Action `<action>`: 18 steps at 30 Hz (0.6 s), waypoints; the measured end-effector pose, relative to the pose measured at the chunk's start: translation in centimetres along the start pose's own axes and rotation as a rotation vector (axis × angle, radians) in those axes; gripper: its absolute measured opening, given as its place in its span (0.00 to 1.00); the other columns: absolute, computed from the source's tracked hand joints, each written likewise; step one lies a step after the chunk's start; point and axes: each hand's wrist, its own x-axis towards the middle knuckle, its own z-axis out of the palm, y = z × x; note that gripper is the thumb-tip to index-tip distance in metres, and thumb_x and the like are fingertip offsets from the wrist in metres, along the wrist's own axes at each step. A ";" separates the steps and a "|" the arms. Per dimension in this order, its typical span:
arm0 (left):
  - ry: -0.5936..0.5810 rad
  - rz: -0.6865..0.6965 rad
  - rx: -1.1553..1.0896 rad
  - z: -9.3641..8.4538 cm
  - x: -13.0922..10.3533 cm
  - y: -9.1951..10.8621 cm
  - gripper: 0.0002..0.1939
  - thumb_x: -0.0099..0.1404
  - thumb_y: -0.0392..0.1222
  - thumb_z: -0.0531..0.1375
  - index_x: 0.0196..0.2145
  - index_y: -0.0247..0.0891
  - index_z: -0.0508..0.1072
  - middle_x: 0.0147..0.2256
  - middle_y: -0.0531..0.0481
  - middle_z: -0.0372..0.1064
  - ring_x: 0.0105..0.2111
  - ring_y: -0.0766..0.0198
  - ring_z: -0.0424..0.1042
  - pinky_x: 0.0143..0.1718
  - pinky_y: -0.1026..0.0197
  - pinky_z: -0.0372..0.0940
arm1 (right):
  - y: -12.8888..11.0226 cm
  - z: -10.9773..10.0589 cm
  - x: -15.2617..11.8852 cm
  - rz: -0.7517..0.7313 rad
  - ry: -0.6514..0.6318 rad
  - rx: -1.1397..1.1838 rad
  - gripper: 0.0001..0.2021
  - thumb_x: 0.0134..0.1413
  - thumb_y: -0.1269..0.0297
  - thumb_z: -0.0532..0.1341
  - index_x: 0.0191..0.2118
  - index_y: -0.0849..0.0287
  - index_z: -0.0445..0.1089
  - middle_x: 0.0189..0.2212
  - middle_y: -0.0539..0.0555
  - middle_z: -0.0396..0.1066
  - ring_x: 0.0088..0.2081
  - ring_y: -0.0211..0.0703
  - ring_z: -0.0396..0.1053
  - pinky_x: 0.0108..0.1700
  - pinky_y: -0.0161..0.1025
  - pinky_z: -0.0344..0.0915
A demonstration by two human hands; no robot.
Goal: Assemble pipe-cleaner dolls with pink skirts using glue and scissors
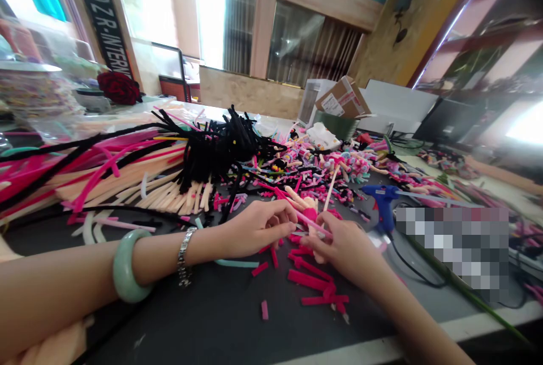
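Note:
A pink pipe cleaner [313, 223] runs between my two hands above the table. My left hand [261, 228] is closed, with thumb and fingertips pinched at its left end. My right hand [345, 243] grips the other end, fingers curled inward. Just behind my fingers sits a small cream and hot-pink fuzzy piece [309, 206], partly hidden; whether my right hand also holds it I cannot make out. Short hot-pink fuzzy pieces [311, 280] lie scattered below my hands.
A blue glue gun [383, 206] stands to the right, its cord trailing over the dark table [203, 320]. Black pipe cleaners [212, 153] are heaped over cream ones [169, 198] at left. Colourful fuzzy pieces [348, 164] pile up behind, before a cardboard box [343, 99].

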 end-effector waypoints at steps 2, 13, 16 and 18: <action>-0.003 0.003 0.008 0.0 0.0 0.0 0.10 0.68 0.45 0.54 0.40 0.36 0.67 0.24 0.55 0.67 0.23 0.68 0.71 0.26 0.68 0.63 | -0.3 0.2 -0.2 0.010 -0.031 0.010 0.13 0.50 0.50 0.62 0.31 0.54 0.65 0.17 0.48 0.70 0.23 0.45 0.69 0.26 0.34 0.53; -0.033 0.020 0.074 0.0 0.0 -0.2 0.08 0.67 0.43 0.54 0.37 0.36 0.67 0.25 0.54 0.68 0.24 0.68 0.71 0.27 0.68 0.63 | 0.3 -0.5 0.1 0.033 0.164 0.148 0.14 0.57 0.59 0.54 0.22 0.55 0.64 0.13 0.48 0.68 0.20 0.41 0.66 0.28 0.36 0.55; -0.034 0.046 0.089 0.0 0.0 -0.1 0.07 0.67 0.42 0.54 0.36 0.36 0.68 0.25 0.54 0.68 0.24 0.69 0.69 0.27 0.69 0.62 | 0.2 -0.8 0.1 0.029 0.242 0.226 0.14 0.60 0.58 0.52 0.27 0.55 0.68 0.17 0.48 0.70 0.22 0.41 0.68 0.28 0.34 0.58; -0.026 0.050 0.087 0.1 0.0 -0.1 0.07 0.67 0.42 0.55 0.36 0.35 0.68 0.25 0.54 0.68 0.24 0.69 0.69 0.27 0.69 0.62 | 0.2 -0.9 0.0 0.024 0.279 0.275 0.14 0.61 0.57 0.52 0.31 0.56 0.70 0.20 0.49 0.72 0.24 0.41 0.69 0.28 0.34 0.59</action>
